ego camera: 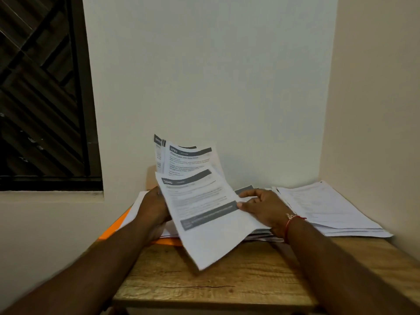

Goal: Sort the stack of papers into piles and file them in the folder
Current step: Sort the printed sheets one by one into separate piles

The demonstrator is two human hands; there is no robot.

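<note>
The step in hand looks like peeling one page off for sorting. It should go best if the right hand draws the front sheet sideways, clear of the bundle, before lowering it. The dark header band can be read to choose its pile, and the left hand should hold firm so the fanned pages behind do not slide out. The right hand pinches the front sheet's right edge between thumb and fingers. The left hand is wrapped round the bundle's lower left side, though its fingers are mostly hidden behind paper, so the exact hold is a guess. The bundle stands tilted above the folder, an orange one lying flat under loose pages with only its left edge showing. Just right of the folder lies a low stack, and farther right a thicker pile of plainer pages. The sheets are thin white printed forms, each with a grey header bar. The front one also has a grey band low down, and it bows and droops at its free corner.
</note>
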